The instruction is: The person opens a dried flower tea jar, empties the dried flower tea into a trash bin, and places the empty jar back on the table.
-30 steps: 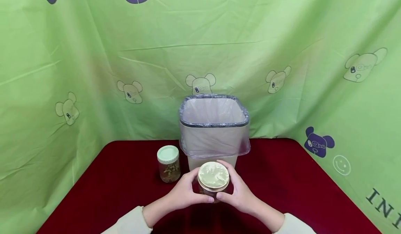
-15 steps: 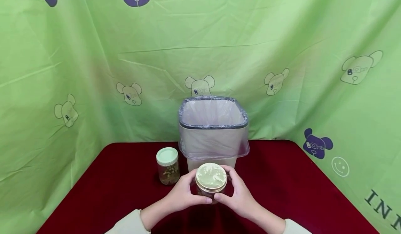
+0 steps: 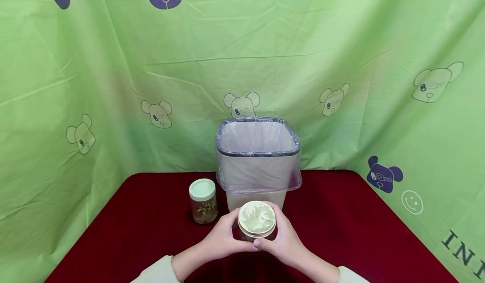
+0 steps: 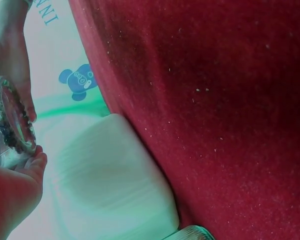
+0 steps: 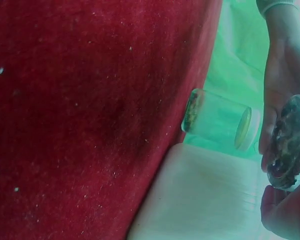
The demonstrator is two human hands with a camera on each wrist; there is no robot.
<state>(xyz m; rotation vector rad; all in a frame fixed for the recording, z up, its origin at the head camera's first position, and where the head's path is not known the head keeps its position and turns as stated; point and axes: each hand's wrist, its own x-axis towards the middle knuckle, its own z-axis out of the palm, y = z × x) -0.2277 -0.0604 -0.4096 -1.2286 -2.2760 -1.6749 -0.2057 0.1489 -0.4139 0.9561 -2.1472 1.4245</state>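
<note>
A glass jar (image 3: 257, 218) with a pale gold lid is held between both hands in front of the bin, lid upward. My left hand (image 3: 224, 236) grips its left side and my right hand (image 3: 285, 236) its right side. The thumbs meet at the front of the jar. From below, the left wrist view shows the jar's base (image 4: 17, 120) raised off the cloth, with dark bits inside. Likewise, in the right wrist view, dark contents show through the jar's underside (image 5: 290, 145). What those contents are I cannot tell.
A second clear jar (image 3: 204, 209) with a pale green lid and brownish-green pieces stands to the left. Behind the hands is a whitish bin (image 3: 259, 169) lined with a translucent purple bag. Red cloth (image 3: 151, 232) covers the table; a printed green curtain (image 3: 189, 55) surrounds it.
The jar and both hands have come down slightly in the head view. The right thumb has moved left along the jar's front to meet the left thumb. Bin and second jar stay put.
</note>
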